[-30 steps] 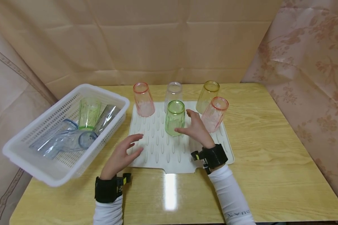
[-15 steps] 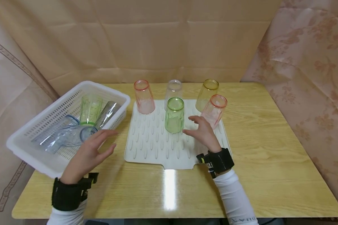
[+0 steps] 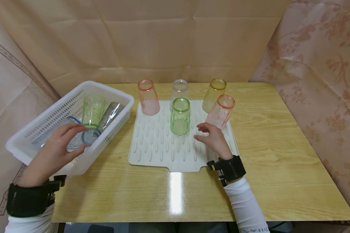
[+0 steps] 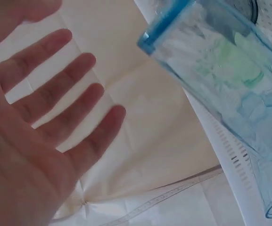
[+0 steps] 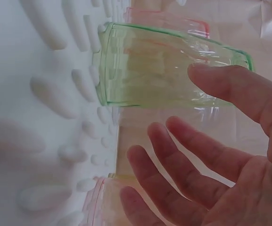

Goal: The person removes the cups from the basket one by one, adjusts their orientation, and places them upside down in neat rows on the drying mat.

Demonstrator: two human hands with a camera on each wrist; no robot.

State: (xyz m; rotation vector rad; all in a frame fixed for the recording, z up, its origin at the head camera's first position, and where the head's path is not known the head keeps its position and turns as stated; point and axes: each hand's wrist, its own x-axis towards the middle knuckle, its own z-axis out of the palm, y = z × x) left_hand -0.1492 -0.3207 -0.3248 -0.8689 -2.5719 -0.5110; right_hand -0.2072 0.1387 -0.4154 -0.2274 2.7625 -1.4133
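Note:
My left hand (image 3: 53,150) is over the near part of the white basket (image 3: 125,100), fingers stretched out and holding nothing. Beneath and beside it lie blue glasses (image 3: 91,136), partly hidden by the hand; the left wrist view shows one blue glass (image 4: 211,70) beside the spread fingers. Above the white drying mat (image 3: 160,155), my right hand (image 3: 215,139) has loosely bent fingers and nothing in its grasp. Nearest to it are a pink glass (image 3: 220,113) and a green glass (image 3: 180,118), both standing with the wide end down.
A green glass (image 3: 92,111) and a grey glass (image 3: 110,116) lie in the basket. Along the mat's back stand a pink glass (image 3: 149,100), a colourless glass (image 3: 179,90) and a yellow glass (image 3: 214,95). The wooden table (image 3: 280,161) extends to the right.
My left hand has moved left from the mat's front corner to over the basket. My right hand has drawn back from the standing green glass, slightly right and toward me.

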